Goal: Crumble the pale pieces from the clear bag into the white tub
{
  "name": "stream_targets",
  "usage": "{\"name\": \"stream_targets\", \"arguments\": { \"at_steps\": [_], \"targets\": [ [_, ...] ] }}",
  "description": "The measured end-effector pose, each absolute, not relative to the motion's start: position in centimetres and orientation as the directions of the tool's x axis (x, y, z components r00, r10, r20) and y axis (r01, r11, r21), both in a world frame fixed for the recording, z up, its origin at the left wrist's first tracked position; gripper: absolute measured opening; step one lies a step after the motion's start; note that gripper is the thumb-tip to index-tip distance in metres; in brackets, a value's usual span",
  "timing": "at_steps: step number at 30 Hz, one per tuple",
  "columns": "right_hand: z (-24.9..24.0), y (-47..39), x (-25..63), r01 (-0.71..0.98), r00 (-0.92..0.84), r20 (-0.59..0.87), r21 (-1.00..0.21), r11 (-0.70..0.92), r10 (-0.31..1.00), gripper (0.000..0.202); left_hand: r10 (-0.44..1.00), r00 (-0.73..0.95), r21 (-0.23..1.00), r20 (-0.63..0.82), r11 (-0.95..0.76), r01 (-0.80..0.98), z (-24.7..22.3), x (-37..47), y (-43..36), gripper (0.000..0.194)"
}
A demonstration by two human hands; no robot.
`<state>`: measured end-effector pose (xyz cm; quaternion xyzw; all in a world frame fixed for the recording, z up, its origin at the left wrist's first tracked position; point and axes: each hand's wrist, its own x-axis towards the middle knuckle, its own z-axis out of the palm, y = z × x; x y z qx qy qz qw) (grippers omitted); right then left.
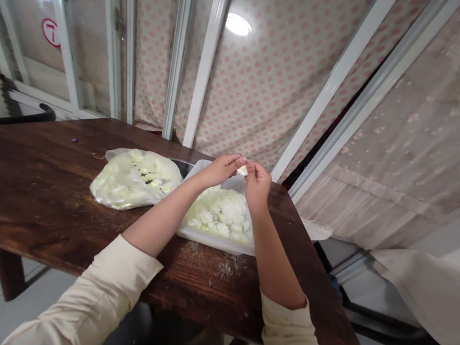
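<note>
Above the far part of a white plastic tub (215, 243), my two hands meet over a small pale cauliflower floret (242, 170). My left hand (225, 169) pinches it from the left, fingers closed. From the other side, my right hand (257, 182) has thumb and fingertips closed on the same piece. Below them, a heap of whitish-green cauliflower florets (222, 211) lies in the tub. To the left of the tub rests a clear plastic bag (113, 193) with pale green and white pieces in it.
The dark wooden table (40, 180) carries the tub and the bag. Between them at the back, a dark round-rimmed vessel (183, 167) partly shows. Small white crumbs (221, 265) are scattered before the tub. Behind the table stand framed glass panels with a dotted curtain (269, 75).
</note>
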<state>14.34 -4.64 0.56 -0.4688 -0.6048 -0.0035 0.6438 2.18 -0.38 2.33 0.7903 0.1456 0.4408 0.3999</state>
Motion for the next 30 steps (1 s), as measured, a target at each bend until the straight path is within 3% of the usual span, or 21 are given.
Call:
{"name": "stream_targets", "arguments": {
  "at_steps": [10, 17, 26, 30],
  "targets": [
    [0.4, -3.8, 14.8, 0.539, 0.334, 0.835, -0.55, 0.638, 0.438, 0.026, 0.552, 0.661, 0.791, 0.508, -0.603, -0.104, 2.3, 2.0, -0.4, 0.042],
    [0.3, -4.3, 14.9, 0.738, 0.218, 0.877, -0.435, 0.515, 0.428, 0.03, 0.486, 0.747, 0.817, 0.454, -0.562, -0.13, 2.4, 1.9, -0.8, 0.039],
    [0.2, -4.4, 15.0, 0.844, 0.121, 0.834, -0.372, 0.387, 0.539, 0.041, 0.641, 0.638, 0.829, 0.427, -0.56, 0.008, 1.8, 2.4, 0.5, 0.033],
    [0.1, -4.2, 15.0, 0.83, 0.163, 0.815, -0.418, 0.37, 0.556, 0.041, 0.655, 0.627, 0.823, 0.421, -0.566, 0.038, 2.0, 2.2, 0.2, 0.036]
  ]
}}
